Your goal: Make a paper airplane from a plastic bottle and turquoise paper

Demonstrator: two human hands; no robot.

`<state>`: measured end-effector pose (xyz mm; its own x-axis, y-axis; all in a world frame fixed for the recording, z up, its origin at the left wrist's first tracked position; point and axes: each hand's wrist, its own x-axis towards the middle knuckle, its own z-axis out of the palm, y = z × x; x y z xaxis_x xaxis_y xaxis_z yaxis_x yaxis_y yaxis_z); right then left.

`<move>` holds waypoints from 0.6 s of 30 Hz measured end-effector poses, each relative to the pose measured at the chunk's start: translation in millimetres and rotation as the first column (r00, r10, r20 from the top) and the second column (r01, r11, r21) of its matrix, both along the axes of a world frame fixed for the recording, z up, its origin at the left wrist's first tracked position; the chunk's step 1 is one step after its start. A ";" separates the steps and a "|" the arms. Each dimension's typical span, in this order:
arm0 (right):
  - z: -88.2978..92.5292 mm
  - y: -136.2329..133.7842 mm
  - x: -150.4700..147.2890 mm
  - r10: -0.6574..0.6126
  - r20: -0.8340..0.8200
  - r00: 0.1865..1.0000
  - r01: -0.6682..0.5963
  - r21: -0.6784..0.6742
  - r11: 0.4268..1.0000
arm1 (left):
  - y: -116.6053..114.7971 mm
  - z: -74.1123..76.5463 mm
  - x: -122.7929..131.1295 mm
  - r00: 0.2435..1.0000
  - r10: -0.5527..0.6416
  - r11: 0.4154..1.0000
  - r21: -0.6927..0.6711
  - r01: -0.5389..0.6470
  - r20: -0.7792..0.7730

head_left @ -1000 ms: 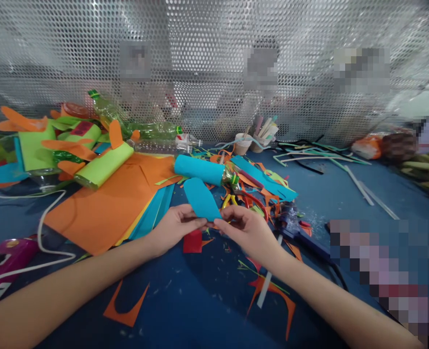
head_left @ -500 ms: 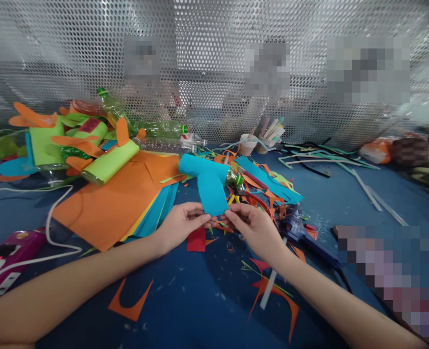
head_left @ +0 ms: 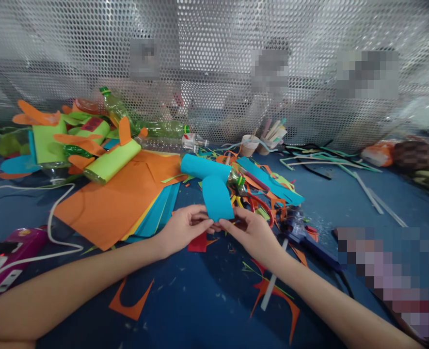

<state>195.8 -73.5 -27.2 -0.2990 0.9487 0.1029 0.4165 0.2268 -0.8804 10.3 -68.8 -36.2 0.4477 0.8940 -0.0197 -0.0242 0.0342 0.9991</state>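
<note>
Between my two hands is a rounded piece of blue paper (head_left: 217, 198), pinched along its lower edge. My left hand (head_left: 190, 224) grips its lower left corner, thumb in front. My right hand (head_left: 252, 230) has thumb and fingers closed on the lower right part. Just behind the paper lies a small bottle wrapped in blue paper (head_left: 203, 167), its green cap (head_left: 241, 181) pointing right. Below my fingers a red paper piece (head_left: 198, 242) rests on the blue table. Red-handled scissors (head_left: 263, 201) lie partly hidden beyond my right hand.
Orange paper sheets (head_left: 105, 208) and green-wrapped bottles (head_left: 112, 162) fill the left. A purple power strip (head_left: 27, 242) with a white cable is at the left edge. A dark blue glue gun (head_left: 312, 242) lies right of my right hand, amid paper scraps (head_left: 132, 303).
My hands have drawn the blue paper slightly down and right, and its top edge now shows apart from the wrapped bottle. The view has shifted slightly.
</note>
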 end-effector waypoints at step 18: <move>-3.8 2.1 1.9 0.012 0.081 0.997 -0.016 0.051 0.999 | 0.1 1.0 -0.4 0.998 -0.001 0.999 -0.042 0.003 0.062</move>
<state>197.7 -71.4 -31.0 -0.3213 0.9385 0.1263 0.4824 0.2769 -0.8310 9.9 -68.7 -35.3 0.4509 0.8921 -0.0297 -0.0861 0.0766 0.9933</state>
